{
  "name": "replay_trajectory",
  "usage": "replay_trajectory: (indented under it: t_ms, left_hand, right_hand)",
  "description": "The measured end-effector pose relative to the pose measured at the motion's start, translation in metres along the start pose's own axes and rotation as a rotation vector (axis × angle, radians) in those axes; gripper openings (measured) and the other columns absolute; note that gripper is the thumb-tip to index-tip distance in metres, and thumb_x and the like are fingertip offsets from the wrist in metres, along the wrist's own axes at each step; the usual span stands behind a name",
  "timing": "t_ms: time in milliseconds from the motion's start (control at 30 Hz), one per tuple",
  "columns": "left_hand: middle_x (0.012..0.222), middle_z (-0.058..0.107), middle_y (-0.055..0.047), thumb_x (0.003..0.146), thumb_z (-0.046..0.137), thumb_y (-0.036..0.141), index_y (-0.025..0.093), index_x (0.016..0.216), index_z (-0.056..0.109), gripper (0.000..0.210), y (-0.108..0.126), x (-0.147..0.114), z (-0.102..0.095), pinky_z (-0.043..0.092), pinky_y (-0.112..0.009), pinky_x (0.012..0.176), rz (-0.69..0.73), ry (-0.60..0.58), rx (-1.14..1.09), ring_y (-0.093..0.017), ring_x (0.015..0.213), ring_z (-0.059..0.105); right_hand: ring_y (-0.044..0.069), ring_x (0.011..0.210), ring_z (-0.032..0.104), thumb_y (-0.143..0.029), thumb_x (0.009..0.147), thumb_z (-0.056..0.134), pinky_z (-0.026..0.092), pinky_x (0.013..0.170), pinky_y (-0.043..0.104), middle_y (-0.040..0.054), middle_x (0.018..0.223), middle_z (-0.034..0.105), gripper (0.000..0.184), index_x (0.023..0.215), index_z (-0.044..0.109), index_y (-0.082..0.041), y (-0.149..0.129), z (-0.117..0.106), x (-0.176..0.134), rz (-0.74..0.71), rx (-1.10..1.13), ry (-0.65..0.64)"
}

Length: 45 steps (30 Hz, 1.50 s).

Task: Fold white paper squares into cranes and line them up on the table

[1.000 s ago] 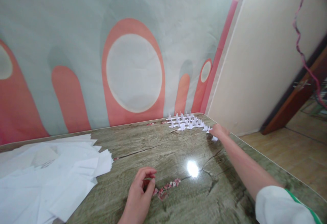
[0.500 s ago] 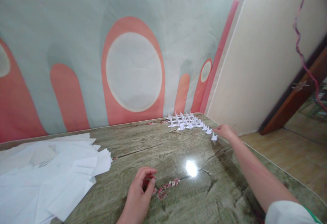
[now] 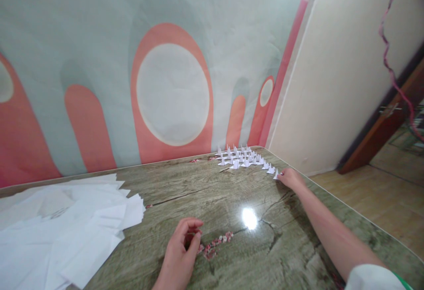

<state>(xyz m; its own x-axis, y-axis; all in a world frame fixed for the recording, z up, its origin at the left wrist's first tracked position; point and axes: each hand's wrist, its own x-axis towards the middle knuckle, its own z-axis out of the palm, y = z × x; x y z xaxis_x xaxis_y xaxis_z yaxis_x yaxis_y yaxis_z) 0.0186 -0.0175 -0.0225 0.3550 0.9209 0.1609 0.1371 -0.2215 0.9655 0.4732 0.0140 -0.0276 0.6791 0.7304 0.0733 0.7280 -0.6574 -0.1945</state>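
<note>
At the far right of the table, my right hand [image 3: 290,178] has its fingertips closed on the small white paper crane [image 3: 276,175] at the near end of a row. Several more folded paper cranes [image 3: 245,162] stand grouped beyond it towards the back corner, most with pointed tips upward. My left hand [image 3: 181,249] rests near the front of the table with loosely curled fingers, a gap showing between thumb and fingers and nothing seen in it. It is beside the printed flowers [image 3: 217,242] on the tabletop.
A wide heap of white paper sheets [image 3: 66,224] covers the table's left side. The wood-patterned table [image 3: 185,184] meets a painted wall [image 3: 109,25] at the back; its right edge drops to a tiled floor [image 3: 354,193]. A twisted pink streamer [image 3: 386,56] hangs at right.
My right hand has shifted slightly left and down onto the nearest crane, which has turned and moved a little. My left hand stays almost in place.
</note>
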Motion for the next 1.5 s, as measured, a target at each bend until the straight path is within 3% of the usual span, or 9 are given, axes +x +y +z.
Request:
replay_trajectory:
  t_ms: [233,433,567,800,933,1033,1133,1233,1500]
  left_hand:
    - [0.091,0.056,-0.004,0.079,0.051,0.029,0.019,0.091,0.058,0.017,-0.002,0.001,0.0,0.051,-0.026,0.063,-0.007,-0.006,-0.007,-0.017,0.078,0.057]
    - [0.089,0.057,-0.004,0.078,0.052,0.029,0.019,0.089,0.059,0.016,-0.001,0.0,0.0,0.051,-0.028,0.065,-0.002,-0.003,-0.002,-0.018,0.079,0.057]
    - [0.089,0.057,-0.004,0.079,0.051,0.027,0.019,0.091,0.059,0.016,-0.001,0.0,0.0,0.05,-0.029,0.068,0.007,-0.013,0.009,-0.018,0.079,0.057]
    - [0.09,0.055,-0.005,0.078,0.05,0.021,0.018,0.089,0.057,0.014,0.002,-0.003,0.002,0.049,-0.027,0.067,0.013,0.017,-0.004,-0.016,0.079,0.056]
    - [0.081,0.057,-0.004,0.075,0.05,0.017,0.016,0.099,0.052,0.025,0.008,-0.001,-0.001,0.046,-0.021,0.053,-0.193,-0.083,-0.061,-0.011,0.061,0.055]
    - [0.083,0.061,-0.005,0.073,0.053,0.018,0.015,0.107,0.051,0.034,0.018,0.005,-0.017,0.045,-0.021,0.052,-0.238,-0.204,0.024,-0.011,0.059,0.056]
    - [0.093,0.064,-0.007,0.074,0.055,0.024,0.016,0.104,0.058,0.031,0.033,0.012,-0.049,0.048,-0.03,0.071,-0.107,-0.205,0.317,-0.018,0.079,0.061]
    - [0.106,0.063,-0.008,0.077,0.054,0.027,0.019,0.106,0.06,0.031,0.043,0.013,-0.09,0.044,-0.035,0.086,-0.006,-0.133,0.667,-0.023,0.099,0.057]
    - [0.124,0.047,-0.026,0.079,0.054,0.038,0.003,0.115,0.05,0.05,0.015,-0.029,-0.151,0.037,-0.041,0.093,-0.266,0.168,1.486,-0.034,0.117,0.044]
  right_hand:
    - [0.025,0.08,0.062,-0.049,0.076,0.055,0.043,0.063,0.031,0.0122,0.081,0.067,0.037,0.078,0.067,-0.015,-0.005,-0.008,-0.008,0.052,0.062,0.039]
    - [0.027,0.084,0.06,-0.052,0.085,0.031,0.04,0.063,0.03,0.0189,0.092,0.066,0.055,0.097,0.065,-0.01,-0.007,-0.051,-0.016,0.028,0.177,0.306]
    - [0.022,0.075,0.059,-0.05,0.088,0.023,0.037,0.06,0.027,0.0144,0.083,0.066,0.057,0.089,0.064,-0.011,-0.038,-0.07,-0.032,-0.138,0.266,0.375]
    - [0.013,0.056,0.051,-0.047,0.084,0.041,0.035,0.055,0.023,0.0004,0.061,0.059,0.039,0.066,0.06,-0.018,-0.14,-0.034,-0.131,-0.695,0.4,0.123]
    - [0.014,0.061,0.053,-0.037,0.085,0.044,0.036,0.058,0.025,0.0003,0.069,0.059,0.027,0.07,0.059,-0.02,-0.176,-0.009,-0.196,-0.973,0.414,-0.16]
    - [0.016,0.068,0.056,-0.032,0.085,0.045,0.039,0.062,0.026,0.0016,0.076,0.059,0.019,0.077,0.058,-0.021,-0.185,0.004,-0.224,-1.064,0.453,-0.296]
    - [0.016,0.069,0.056,-0.028,0.086,0.043,0.041,0.062,0.026,0.0024,0.079,0.058,0.017,0.079,0.057,-0.021,-0.187,0.012,-0.234,-1.083,0.469,-0.337]
    - [0.016,0.069,0.055,-0.027,0.086,0.041,0.041,0.063,0.027,0.0023,0.078,0.057,0.016,0.079,0.054,-0.021,-0.185,0.019,-0.236,-1.1,0.471,-0.319]
    - [0.016,0.066,0.053,-0.024,0.085,0.042,0.04,0.062,0.028,0.0011,0.074,0.056,0.014,0.076,0.053,-0.022,-0.184,0.024,-0.235,-1.122,0.47,-0.299]
